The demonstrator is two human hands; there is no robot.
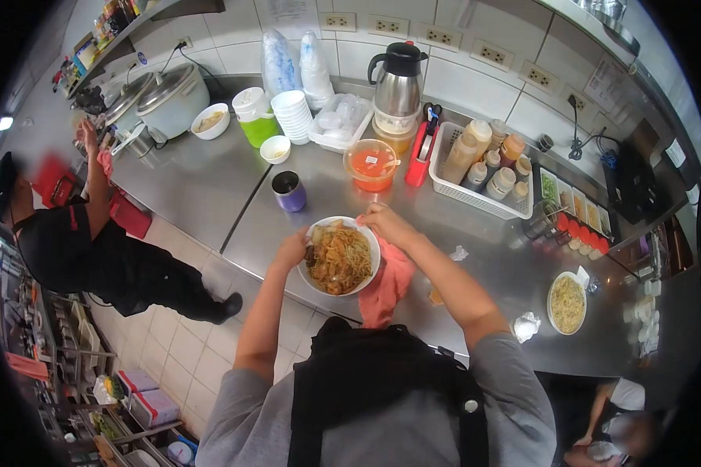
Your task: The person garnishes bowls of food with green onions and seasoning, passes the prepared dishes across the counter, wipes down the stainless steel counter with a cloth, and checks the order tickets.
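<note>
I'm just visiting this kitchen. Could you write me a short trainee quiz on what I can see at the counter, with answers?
1. What is held between the left hand and right hand?
a) a silver flask
b) a purple cup
c) a white bowl of noodles
2. True or false: a pink cloth hangs by the right hand.
3. Fill in the blank: the squeeze bottles stand together in a white ____.

Key: 1: c; 2: true; 3: basket.
</note>
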